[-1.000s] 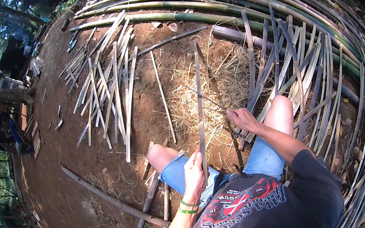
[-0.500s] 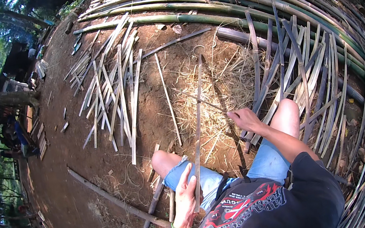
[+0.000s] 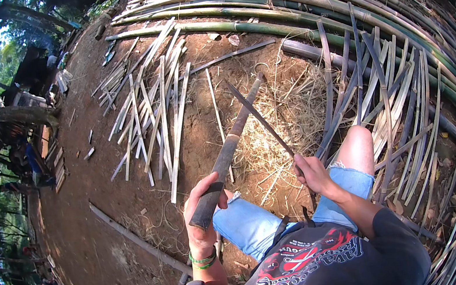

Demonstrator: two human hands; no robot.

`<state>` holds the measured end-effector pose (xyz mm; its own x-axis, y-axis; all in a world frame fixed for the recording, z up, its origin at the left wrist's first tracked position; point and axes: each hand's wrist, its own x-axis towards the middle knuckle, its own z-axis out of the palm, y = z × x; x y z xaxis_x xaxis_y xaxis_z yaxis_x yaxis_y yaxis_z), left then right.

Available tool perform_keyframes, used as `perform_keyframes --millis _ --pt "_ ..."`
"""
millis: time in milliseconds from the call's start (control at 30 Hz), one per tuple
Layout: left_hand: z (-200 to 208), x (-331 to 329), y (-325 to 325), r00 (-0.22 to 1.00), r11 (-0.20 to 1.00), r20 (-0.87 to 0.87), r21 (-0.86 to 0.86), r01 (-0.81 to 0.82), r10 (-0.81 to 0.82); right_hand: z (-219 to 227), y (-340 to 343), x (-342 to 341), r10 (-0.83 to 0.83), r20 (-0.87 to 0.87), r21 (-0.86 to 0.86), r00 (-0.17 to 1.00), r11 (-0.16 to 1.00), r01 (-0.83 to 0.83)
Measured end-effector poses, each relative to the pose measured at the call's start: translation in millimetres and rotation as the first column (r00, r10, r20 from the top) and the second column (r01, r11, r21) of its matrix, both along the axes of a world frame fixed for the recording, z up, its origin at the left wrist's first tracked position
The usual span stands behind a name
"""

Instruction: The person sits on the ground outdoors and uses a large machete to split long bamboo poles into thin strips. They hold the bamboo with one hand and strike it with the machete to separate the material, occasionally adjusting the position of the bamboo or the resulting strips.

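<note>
My left hand (image 3: 198, 209) is closed around the near end of a split bamboo strip (image 3: 224, 158). The strip slants away from me above the ground, its broad dark outer face showing and a joint partway along. In my right hand (image 3: 314, 177), fingers wrapped round the handle, is a long narrow knife (image 3: 261, 118). Its dark blade points forward and left, passing over the far part of the strip in this view; whether they touch I cannot tell. The handle is mostly hidden by my fingers. Below lies a heap of pale shavings (image 3: 274, 138).
Split bamboo strips (image 3: 150, 116) lie scattered ahead on the left, and more strips (image 3: 390, 83) are piled at my right. Long bamboo poles (image 3: 222, 26) stretch across the far side. A thin pole (image 3: 136, 239) rests on the dirt at left.
The bamboo strip has turned from its thin edge to its broad dark face. My left hand has risen away from my lap. My right hand has come nearer my body, and the blade slants more steeply.
</note>
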<state>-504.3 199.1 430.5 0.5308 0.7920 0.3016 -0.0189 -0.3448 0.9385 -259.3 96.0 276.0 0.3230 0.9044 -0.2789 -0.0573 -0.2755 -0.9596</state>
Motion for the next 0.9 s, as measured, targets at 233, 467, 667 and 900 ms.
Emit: perform_keyframes --millis 233,467,667,900 --pt "26.6 34.8 25.6 0.947 0.654 0.082 0.705 -0.275 0.310 41.4 -8.3 -16.4 -0.010 -0.119 0.152 0.993 0.988 0.028" --pt "37.8 59.4 21.1 0.879 0.675 0.374 0.569 -0.470 0.297 85.2 -10.0 -35.5 0.067 -0.147 0.295 0.987 0.955 -0.021" --pt "29.3 72.0 2.8 0.866 0.699 0.404 0.528 -0.483 0.294 126.2 -8.0 -47.1 0.176 0.000 0.459 0.984 0.874 -0.157" --pt "23.8 80.6 -4.6 0.851 0.592 0.357 0.612 -0.524 0.385 68.6 35.6 -29.3 0.009 0.092 0.285 0.996 0.958 -0.035"
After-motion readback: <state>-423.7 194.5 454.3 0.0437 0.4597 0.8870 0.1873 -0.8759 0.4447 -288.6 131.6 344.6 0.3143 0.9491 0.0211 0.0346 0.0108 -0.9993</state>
